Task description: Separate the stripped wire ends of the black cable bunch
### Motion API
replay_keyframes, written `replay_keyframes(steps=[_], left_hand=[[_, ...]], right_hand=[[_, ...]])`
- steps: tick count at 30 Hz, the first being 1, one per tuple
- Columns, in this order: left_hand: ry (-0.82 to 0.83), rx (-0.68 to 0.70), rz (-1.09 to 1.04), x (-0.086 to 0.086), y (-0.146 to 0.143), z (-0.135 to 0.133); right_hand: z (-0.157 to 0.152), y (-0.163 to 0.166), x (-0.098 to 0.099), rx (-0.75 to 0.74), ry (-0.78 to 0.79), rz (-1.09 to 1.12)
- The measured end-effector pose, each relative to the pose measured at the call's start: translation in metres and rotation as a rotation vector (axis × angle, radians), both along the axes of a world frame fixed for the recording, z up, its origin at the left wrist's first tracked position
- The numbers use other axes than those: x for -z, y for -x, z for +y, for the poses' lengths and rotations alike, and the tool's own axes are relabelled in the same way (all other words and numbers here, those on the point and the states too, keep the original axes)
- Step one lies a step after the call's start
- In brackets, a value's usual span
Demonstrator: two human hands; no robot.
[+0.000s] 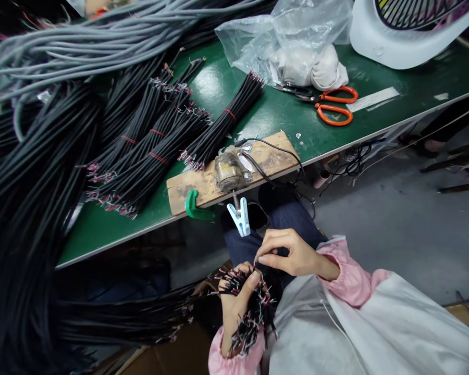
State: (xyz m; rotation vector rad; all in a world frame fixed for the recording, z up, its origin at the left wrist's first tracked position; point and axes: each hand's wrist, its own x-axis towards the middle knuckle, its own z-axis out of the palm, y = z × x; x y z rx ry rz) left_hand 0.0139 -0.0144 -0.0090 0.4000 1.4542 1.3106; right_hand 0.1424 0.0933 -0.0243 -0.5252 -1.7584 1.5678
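Note:
My left hand (234, 307) is wrapped round a bundle of black cables (254, 323) with stripped red, white and black wire ends. Its thumb presses on the cable ends near the top of the bundle. My right hand (291, 252) meets it there, thumb and forefinger pinched on a thin wire end (255, 264). Just above the hands, a light blue clothespin (240, 217) hangs from the shaft of a small tape-wrapped motor (231, 169). That motor sits on a wooden board (271, 156) at the table edge, beside a green clamp (195, 205).
Tied bundles of black cables (148, 140) and long grey cables (113, 47) cover the left of the green table (266, 117). Orange-handled scissors (334, 107), a plastic bag (254, 39) and a white fan (394, 47) lie farther back. More cables (128, 317) hang at lower left.

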Motion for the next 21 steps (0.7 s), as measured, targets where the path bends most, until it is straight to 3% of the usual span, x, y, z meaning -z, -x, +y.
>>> replay_keyframes(steps=[15, 21], left_hand=[[-0.013, 0.011, -0.008, 0.012, 0.005, -0.002], [-0.012, -0.007, -0.032, 0.012, 0.006, 0.000]], right_hand=[[-0.004, 0.005, 0.000, 0.023, -0.071, 0.035], [-0.003, 0.007, 0.007, -0.022, 0.116, 0.021]])
